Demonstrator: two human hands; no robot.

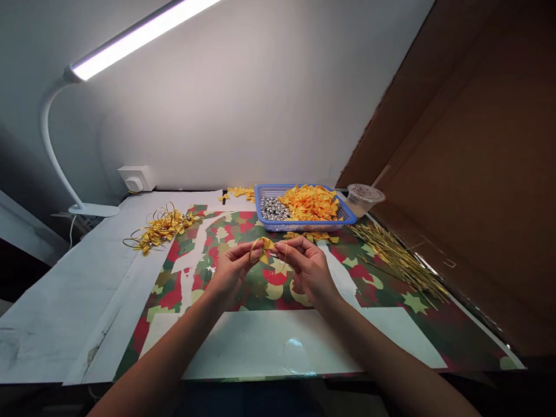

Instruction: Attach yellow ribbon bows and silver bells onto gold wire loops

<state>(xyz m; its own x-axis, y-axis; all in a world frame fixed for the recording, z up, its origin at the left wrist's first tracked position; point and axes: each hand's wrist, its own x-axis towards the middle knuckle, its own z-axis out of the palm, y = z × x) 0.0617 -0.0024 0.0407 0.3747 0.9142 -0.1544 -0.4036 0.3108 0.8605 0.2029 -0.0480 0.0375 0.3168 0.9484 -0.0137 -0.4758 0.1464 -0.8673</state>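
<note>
Over the middle of the table, my left hand point(230, 269) pinches a small yellow ribbon bow point(266, 248) between thumb and fingertips. A thin gold twist tie point(251, 252) curves in a loop by the left fingertips. My right hand point(309, 267) is closed at the bow's right side, its thumb and forefinger pinched on the tie, part of which arcs below them. Something small and shiny shows between the hands; the fingers partly cover it. Beyond the hands, a blue basket point(306, 226) holds many yellow bows point(310, 202) and silver bells point(273, 209).
Bows with looped gold ties lie in a pile point(163, 227) at left. A bundle of straight gold ties point(402, 255) lies at right. A lidded plastic cup point(365, 198) stands beside the basket. A lamp point(93, 209) is at back left, and a cardboard wall point(469, 191) rises at right.
</note>
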